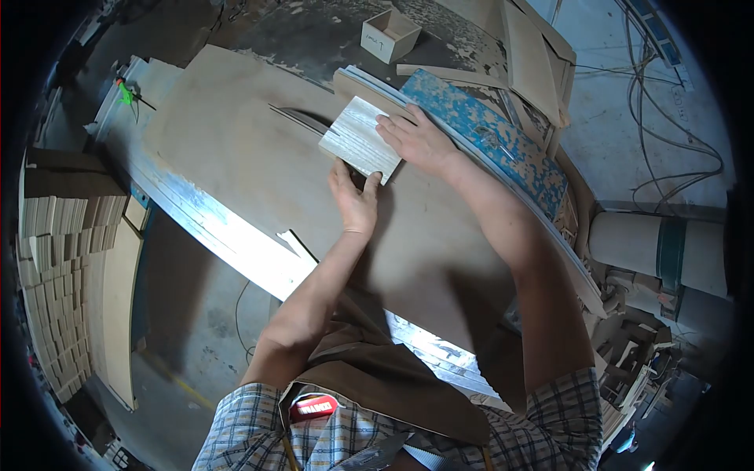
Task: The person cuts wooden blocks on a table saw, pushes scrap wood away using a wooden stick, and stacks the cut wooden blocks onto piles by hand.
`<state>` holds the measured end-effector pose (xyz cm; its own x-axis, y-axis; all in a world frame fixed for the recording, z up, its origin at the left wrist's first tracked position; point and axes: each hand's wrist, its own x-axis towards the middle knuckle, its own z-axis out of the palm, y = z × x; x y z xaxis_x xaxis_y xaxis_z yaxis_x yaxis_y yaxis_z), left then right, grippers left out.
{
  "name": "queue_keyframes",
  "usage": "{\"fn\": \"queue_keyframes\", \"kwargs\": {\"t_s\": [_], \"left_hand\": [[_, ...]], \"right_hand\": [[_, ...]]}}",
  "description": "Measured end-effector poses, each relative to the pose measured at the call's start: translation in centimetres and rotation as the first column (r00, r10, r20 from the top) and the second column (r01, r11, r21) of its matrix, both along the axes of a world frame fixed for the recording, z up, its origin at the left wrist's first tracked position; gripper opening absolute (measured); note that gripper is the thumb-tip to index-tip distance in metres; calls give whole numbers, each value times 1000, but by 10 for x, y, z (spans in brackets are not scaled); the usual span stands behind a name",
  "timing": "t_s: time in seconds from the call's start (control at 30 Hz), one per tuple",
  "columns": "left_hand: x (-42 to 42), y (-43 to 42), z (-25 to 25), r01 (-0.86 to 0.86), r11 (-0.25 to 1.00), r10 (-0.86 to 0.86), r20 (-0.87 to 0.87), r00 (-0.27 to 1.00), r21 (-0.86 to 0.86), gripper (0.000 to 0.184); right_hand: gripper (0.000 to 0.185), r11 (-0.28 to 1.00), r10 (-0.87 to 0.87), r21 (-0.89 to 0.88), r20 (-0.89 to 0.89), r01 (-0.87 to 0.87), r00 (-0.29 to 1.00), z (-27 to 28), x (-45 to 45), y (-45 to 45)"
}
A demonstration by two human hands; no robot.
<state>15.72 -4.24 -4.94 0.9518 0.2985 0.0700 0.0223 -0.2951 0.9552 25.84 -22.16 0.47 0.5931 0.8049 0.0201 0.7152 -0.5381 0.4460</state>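
A stack of thin, pale boards (357, 140) stands on the brown table top, with their edges showing as stripes. My left hand (353, 202) grips its near side, thumb at the lower right corner and fingers partly hidden along the lower edge. Against the right side, my right hand (420, 143) presses with its fingers over the top; its thumb is hidden. A dark, curved saw blade (300, 119) rises from a slot just left of the stack. Beyond my right hand runs a long straight fence (471, 145).
A small open wooden box (390, 36) stands on the far surface. A blue, worn metal plate (479, 129) lies beyond the fence. A narrow dark-edged strip (298, 246) lies near the table's front edge. Stacked boards (59, 290) fill the left; cables (644, 118) hang at right.
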Motion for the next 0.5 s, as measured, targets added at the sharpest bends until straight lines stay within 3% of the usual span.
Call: {"fn": "queue_keyframes", "kwargs": {"t_s": [0.2,0.27,0.3,0.37,0.5], "left_hand": [[9,37,-6,43,997,-42,-17,999,68,74],[-2,63,11,149,981,-166,-135,977,-126,64],[-5,83,22,162,982,-178,-200,964,-92,59],[-13,123,16,135,987,-145,-127,981,-88,54],[-24,199,9,76,997,-78,-141,987,-23,45]], "right_hand": [[53,1000,-19,-5,17,19,1000,3,8,17],[53,999,-26,-27,13,27,1000,3,12,22],[53,998,-33,-48,8,34,999,3,14,24],[53,999,-34,-29,10,34,999,-1,19,29],[53,998,-49,-42,-33,48,998,6,29,40]]}}
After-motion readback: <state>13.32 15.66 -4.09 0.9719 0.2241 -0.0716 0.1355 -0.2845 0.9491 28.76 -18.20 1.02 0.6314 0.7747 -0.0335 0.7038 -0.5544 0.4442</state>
